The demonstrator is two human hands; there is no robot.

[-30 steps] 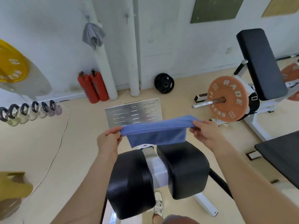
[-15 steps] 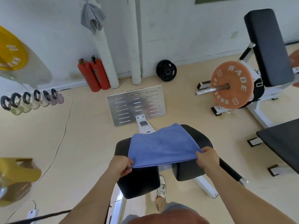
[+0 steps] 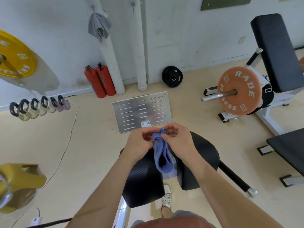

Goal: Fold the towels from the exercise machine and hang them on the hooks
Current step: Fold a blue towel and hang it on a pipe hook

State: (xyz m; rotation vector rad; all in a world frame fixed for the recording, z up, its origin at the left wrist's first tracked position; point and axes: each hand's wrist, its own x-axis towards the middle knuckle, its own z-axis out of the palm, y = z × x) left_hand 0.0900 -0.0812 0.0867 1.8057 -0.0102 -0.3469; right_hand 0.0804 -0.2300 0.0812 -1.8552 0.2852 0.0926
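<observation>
A blue towel (image 3: 162,155) hangs folded in half in front of me, its top corners bunched together. My left hand (image 3: 139,142) and my right hand (image 3: 176,139) both pinch those corners side by side. The towel dangles over the gap between the two black pads (image 3: 143,183) of the exercise machine. On the wall, a grey towel (image 3: 98,25) hangs from the left hook (image 3: 93,7). A second hook (image 3: 133,5) to its right is bare.
A slotted metal footplate (image 3: 141,111) lies on the floor ahead. Two red extinguishers (image 3: 99,81) and white pipes (image 3: 111,60) stand under the hooks. A black plate (image 3: 172,76) leans on the wall. A bench with an orange plate (image 3: 239,91) is at the right, kettlebells (image 3: 39,106) at the left.
My hands have come together from a wide spread, folding the blue towel in half so it now hangs narrow. The view tilted back up toward the wall.
</observation>
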